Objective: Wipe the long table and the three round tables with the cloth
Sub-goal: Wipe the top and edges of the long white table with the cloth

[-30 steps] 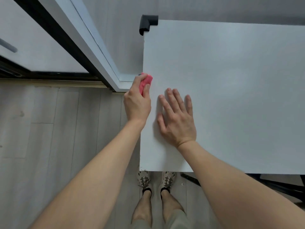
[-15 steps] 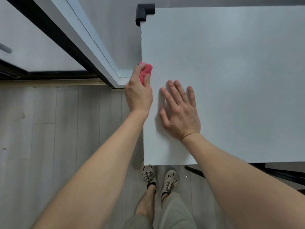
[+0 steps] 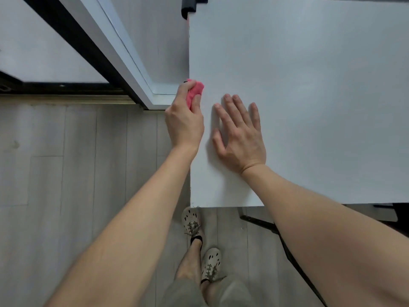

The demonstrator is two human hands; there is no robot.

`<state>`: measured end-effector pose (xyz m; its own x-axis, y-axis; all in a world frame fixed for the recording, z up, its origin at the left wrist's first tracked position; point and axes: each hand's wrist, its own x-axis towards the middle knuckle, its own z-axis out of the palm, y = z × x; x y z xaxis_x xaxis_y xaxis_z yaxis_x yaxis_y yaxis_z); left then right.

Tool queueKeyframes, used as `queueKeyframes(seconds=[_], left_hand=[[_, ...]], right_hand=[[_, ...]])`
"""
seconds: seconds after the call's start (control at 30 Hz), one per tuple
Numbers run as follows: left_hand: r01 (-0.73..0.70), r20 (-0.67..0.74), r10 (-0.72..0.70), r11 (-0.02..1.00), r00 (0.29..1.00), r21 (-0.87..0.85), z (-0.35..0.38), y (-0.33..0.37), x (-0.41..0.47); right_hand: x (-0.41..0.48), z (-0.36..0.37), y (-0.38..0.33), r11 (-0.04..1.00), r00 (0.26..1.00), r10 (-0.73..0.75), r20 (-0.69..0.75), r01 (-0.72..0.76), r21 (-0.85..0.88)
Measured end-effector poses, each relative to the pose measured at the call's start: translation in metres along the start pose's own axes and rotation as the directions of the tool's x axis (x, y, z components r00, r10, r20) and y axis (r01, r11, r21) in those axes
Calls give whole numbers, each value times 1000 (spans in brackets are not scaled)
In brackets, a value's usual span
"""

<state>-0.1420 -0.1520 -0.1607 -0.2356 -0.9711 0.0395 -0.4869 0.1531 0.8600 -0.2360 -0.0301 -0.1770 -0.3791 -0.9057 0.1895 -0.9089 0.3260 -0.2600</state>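
Head view looked straight down on a white desk point(image 3: 309, 107) whose near left corner lay just above the person's feet. The left hand point(image 3: 184, 122) sat at the desk's left edge, its fingers point(image 3: 182, 90) curled round a bunched pink cloth point(image 3: 195, 93), which it gripped against that edge, partly over the top surface. Just beside it, the right hand point(image 3: 240, 138) lay palm down on the desk, fingers point(image 3: 232, 107) straight and slightly spread, grasping nothing. Both forearms reached up from the bottom of the view. A black corner guard point(image 3: 190, 6) capped the desk's far left corner. Left of the desk ran a white door frame point(image 3: 124, 54) above a grey plank floor point(image 3: 66, 173). Two pale perforated shoes point(image 3: 191, 220) stood on the floor below the desk's near edge.
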Motion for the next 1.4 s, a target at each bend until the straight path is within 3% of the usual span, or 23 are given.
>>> queueKeyframes(seconds=[0.17, 0.27, 0.37, 0.53, 0.87, 0.97, 1.07, 1.2, 1.4], left_hand=[[-6, 86, 2, 999, 996, 41, -53, -31, -131], [61, 135, -66, 997, 989, 46, -80, -36, -196], [54, 168, -57, 998, 984, 21, -76, -32, -165], [43, 64, -40, 998, 997, -47, -26, -4, -41], [191, 8, -191, 982, 982, -7, -71, -27, -217], [169, 25, -168, 985, 985, -37, -63, -21, -189], [77, 32, -75, 996, 997, -44, -40, -16, -100], [76, 30, -73, 993, 997, -86, -5, -6, -9], [76, 63, -75, 997, 995, -1, -48, -16, -122]], right_hand=[[-1, -3, 1, 1000, 999, 9, 37, -10, 8], [0, -4, -1, 1000, 998, 17, 58, -17, 8], [0, -4, -3, 1000, 998, 19, 64, -19, 6], [2, -2, -2, 1000, 998, 11, 55, -12, 12], [0, -6, -2, 1000, 994, 9, 108, -8, -16], [-1, -4, -4, 1000, 995, 9, 96, -9, -6], [1, -2, -4, 1000, 998, 7, 64, -7, 3], [0, -1, -3, 1000, 999, 6, 47, -7, 3], [-4, 0, 1, 1000, 998, 5, 54, -6, 10]])
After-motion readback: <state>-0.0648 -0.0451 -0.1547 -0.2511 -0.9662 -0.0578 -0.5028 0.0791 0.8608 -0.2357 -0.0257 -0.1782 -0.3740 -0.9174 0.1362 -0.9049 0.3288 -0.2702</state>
